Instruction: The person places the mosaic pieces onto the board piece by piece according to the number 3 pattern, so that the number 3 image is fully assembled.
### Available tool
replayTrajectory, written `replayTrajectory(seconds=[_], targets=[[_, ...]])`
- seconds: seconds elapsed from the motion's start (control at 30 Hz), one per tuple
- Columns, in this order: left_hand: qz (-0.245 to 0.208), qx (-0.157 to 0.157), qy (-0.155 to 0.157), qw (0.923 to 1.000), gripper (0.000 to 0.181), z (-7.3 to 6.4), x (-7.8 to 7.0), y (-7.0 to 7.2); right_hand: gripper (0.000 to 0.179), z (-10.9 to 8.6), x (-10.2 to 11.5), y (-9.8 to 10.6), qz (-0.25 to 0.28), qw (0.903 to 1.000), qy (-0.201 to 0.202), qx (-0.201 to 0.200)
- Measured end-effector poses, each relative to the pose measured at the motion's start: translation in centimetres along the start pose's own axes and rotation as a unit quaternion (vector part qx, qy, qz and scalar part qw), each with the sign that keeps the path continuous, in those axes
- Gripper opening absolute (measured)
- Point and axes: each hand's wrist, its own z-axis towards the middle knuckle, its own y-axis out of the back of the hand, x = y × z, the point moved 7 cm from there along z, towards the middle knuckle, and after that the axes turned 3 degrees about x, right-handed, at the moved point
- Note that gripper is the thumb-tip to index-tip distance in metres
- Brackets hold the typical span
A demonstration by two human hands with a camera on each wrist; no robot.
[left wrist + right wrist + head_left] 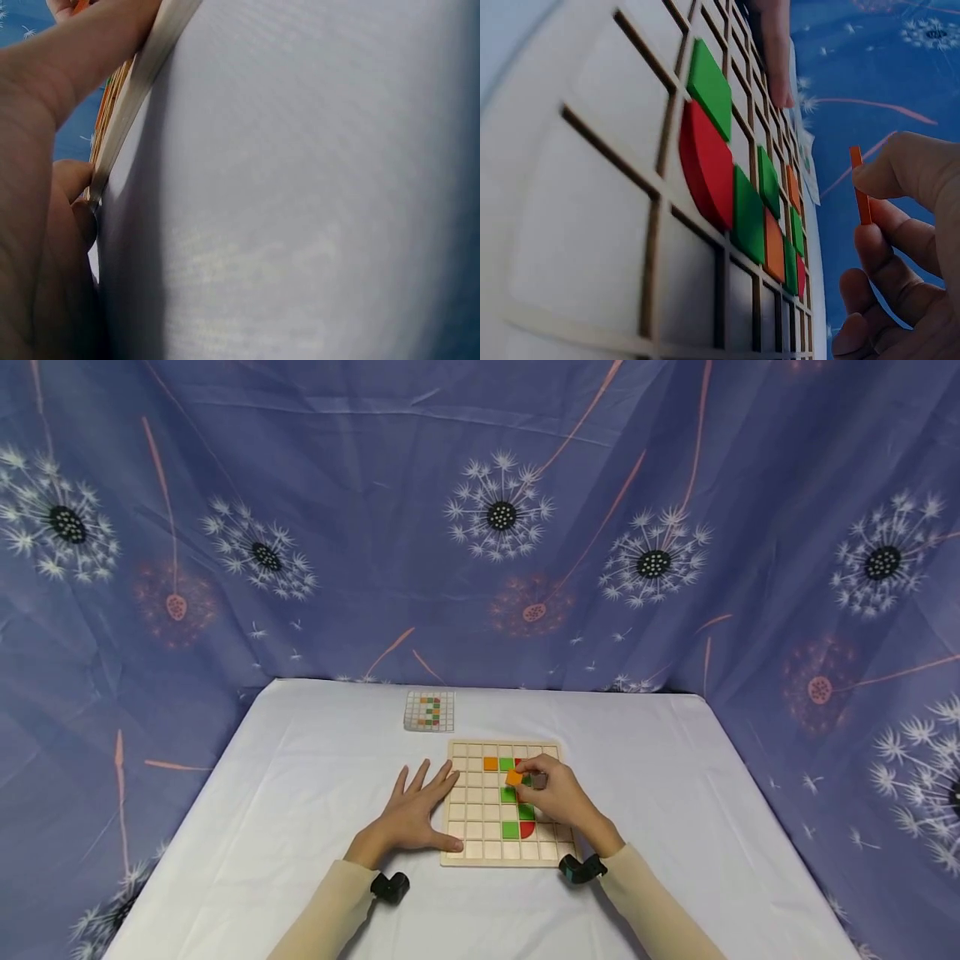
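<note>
My right hand (558, 793) pinches an orange square tile (513, 777) between thumb and fingers, held above the wooden grid board (474, 811). The right wrist view shows this tile edge-on, apart from the board. My left hand (411, 817) lies with spread fingers at the board's left side, thumb and fingertips touching its edge. On the grid sit another orange tile (491, 764), several green tiles (511, 831) and a rounded red tile (527, 830) near the front. A further orange tile (774, 244) sits between green ones, partly hidden by my right hand in the head view.
A small pattern card (430, 712) with a grid of coloured squares lies behind the board, to its left. White cloth (300, 777) covers the table. A blue curtain (375, 568) with dandelion prints hangs behind and at both sides.
</note>
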Motion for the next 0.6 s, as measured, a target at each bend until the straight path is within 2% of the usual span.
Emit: replayTrajectory(seconds=[0.2, 0.3, 0.4, 0.6], targets=[[0.003, 0.003, 0.002, 1.0, 0.123, 0.1, 0.1, -0.2, 0.024, -0.8, 1.2, -0.8, 0.002, 0.9985, 0.053, 0.009], [0.003, 0.004, 0.006, 1.0, 0.122, 0.1, 0.1, -0.2, 0.025, -1.1, 1.8, -1.3, -0.017, 0.9975, 0.068, 0.009], [0.004, 0.002, 0.007, 1.0, 0.122, 0.1, 0.1, -0.1, 0.025, -1.3, 2.2, -1.9, -0.035, 0.997, 0.068, 0.012], [0.0, 0.009, 0.012, 0.9999, 0.123, 0.2, 0.3, -0.3, 0.022, -1.8, 2.3, -2.8, -0.053, 0.9973, 0.042, 0.029]])
